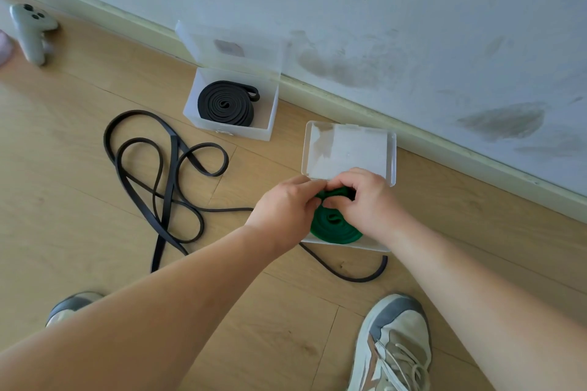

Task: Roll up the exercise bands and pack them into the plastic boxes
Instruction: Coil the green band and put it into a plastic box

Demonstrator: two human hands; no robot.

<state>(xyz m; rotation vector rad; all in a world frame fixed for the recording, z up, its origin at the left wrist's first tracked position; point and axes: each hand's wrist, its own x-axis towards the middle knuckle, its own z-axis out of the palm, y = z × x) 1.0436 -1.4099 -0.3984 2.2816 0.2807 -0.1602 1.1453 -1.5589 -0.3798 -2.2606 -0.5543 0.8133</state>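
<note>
Hands [287, 205] [365, 200] pinch green band [333, 228] in box [365, 246]; second box [228, 132] holds black roll [225, 103].

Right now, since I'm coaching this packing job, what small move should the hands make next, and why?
Probably press the loose end of the green band down flat against its coil. The coil already lies in the open plastic box, but the left hand and right hand pinch that end raised near the lid, where it would likely block closing.

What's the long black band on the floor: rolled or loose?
Loose, not rolled. The long black band sprawls in open loops on the wooden floor, outside the far box and the near box.
</note>
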